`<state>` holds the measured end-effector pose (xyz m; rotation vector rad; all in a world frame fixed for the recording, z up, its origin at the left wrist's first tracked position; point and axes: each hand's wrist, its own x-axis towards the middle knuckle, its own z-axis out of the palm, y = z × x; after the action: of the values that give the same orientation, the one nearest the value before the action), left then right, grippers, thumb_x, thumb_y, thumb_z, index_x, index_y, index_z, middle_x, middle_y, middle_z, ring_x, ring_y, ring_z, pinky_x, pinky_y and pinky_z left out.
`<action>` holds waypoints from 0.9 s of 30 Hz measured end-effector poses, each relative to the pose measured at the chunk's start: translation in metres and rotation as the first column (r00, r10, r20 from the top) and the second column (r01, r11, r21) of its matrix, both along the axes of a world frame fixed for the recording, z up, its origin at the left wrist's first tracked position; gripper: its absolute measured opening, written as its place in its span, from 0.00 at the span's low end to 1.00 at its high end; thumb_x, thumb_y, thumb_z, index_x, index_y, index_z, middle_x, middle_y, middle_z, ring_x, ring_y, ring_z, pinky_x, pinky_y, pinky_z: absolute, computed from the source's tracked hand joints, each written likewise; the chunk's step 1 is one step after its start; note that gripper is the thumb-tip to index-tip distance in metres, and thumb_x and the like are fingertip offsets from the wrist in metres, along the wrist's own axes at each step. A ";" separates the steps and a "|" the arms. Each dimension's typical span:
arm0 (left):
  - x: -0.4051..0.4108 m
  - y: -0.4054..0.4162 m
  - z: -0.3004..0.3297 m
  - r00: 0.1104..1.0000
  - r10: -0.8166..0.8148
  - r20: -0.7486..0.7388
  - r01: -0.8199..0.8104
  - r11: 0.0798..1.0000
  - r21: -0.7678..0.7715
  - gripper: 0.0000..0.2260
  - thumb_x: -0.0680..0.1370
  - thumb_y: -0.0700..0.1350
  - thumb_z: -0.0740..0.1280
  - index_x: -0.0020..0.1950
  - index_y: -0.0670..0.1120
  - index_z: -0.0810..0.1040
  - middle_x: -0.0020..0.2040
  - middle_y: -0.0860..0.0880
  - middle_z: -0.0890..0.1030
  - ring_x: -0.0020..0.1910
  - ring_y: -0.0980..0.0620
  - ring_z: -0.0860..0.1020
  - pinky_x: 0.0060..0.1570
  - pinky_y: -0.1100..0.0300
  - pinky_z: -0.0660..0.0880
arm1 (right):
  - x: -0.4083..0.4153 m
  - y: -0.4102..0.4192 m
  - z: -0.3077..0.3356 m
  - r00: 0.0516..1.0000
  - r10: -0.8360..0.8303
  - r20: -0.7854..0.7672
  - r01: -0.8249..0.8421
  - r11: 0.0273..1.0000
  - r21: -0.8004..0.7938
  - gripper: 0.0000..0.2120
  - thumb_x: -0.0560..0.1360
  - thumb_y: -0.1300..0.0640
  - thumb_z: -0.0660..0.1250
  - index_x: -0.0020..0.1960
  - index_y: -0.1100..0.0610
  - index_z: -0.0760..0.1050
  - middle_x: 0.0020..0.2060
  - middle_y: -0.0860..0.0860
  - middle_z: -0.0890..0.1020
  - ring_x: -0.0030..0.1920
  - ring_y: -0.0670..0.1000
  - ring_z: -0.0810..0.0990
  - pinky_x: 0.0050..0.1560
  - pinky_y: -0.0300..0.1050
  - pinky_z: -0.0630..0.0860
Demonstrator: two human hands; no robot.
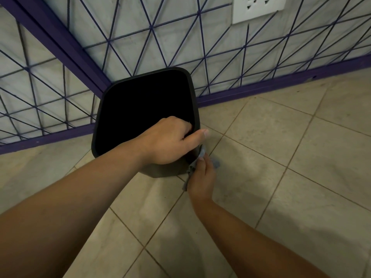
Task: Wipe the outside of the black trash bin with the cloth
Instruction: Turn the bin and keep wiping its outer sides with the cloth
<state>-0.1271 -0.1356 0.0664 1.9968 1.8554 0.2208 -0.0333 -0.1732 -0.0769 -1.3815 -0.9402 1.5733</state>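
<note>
Inside, black trash bin [144, 109] shows only darkness; left hand [170, 141] grips its rim — right hand [202, 175] presses cloth [192, 167] against its side.

Single head view, looking steeply down, close above floor corner

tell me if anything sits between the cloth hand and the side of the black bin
Nothing visible does. The right hand holds the grey cloth right against the lower outer wall of the black bin. The left hand grips the rim above, clear of the cloth.
</note>
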 end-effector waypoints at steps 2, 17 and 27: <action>-0.001 0.000 -0.001 1.000 0.010 -0.010 -0.010 1.000 -0.013 0.28 0.76 0.70 0.55 0.29 0.48 0.69 0.25 0.53 0.67 0.23 0.55 0.67 0.28 0.55 0.65 | -0.002 -0.011 0.002 1.000 0.006 -0.007 -0.006 0.998 0.057 0.21 0.87 0.60 0.52 0.79 0.61 0.66 0.75 0.58 0.74 0.77 0.55 0.70 0.78 0.54 0.68; -0.004 0.001 -0.005 0.999 0.004 0.046 -0.004 1.000 -0.014 0.24 0.80 0.63 0.60 0.29 0.49 0.68 0.23 0.53 0.65 0.23 0.56 0.69 0.26 0.63 0.66 | 0.004 -0.003 -0.011 0.994 0.028 0.107 -0.040 0.992 0.116 0.21 0.87 0.61 0.51 0.78 0.63 0.67 0.74 0.58 0.75 0.76 0.55 0.71 0.77 0.50 0.68; -0.005 0.003 -0.007 0.999 -0.019 0.033 0.019 1.000 -0.004 0.24 0.81 0.61 0.61 0.28 0.51 0.68 0.23 0.54 0.65 0.24 0.57 0.70 0.26 0.65 0.67 | 0.000 0.000 0.000 0.999 -0.011 0.051 0.004 0.989 0.149 0.21 0.87 0.60 0.52 0.77 0.63 0.69 0.73 0.54 0.75 0.74 0.50 0.73 0.75 0.43 0.69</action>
<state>-0.1323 -0.1329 0.0593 1.9952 1.8142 0.2433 -0.0331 -0.1727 -0.0767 -1.3245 -1.0606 1.4371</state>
